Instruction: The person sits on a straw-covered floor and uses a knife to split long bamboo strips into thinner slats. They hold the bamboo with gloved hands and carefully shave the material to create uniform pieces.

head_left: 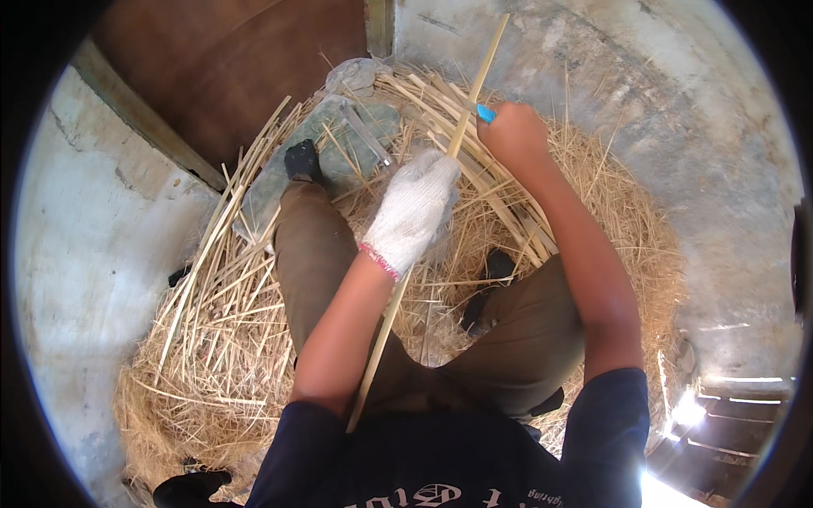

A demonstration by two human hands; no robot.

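Note:
My left hand (pixel 412 207), in a white knitted glove with a red-edged cuff, is closed around a long, thin bamboo strip (pixel 481 78). The strip slants from near my left elbow up past the glove toward the far wall. My bare right hand (pixel 515 135) grips a knife by its blue handle (pixel 486 113). Its short blade (pixel 466 103) lies across the strip, beyond the gloved hand; whether it cuts into it I cannot tell. My fingers on the knife are partly hidden by the back of the hand.
Loose shavings (pixel 627 229) cover the floor around my legs. Split bamboo strips (pixel 508 212) lie at right, more (pixel 220 245) at left. A flat greenish stone (pixel 318 127) bears a long metal blade (pixel 364 134). Concrete walls (pixel 110 229) and a brown panel (pixel 212 59) stand around me.

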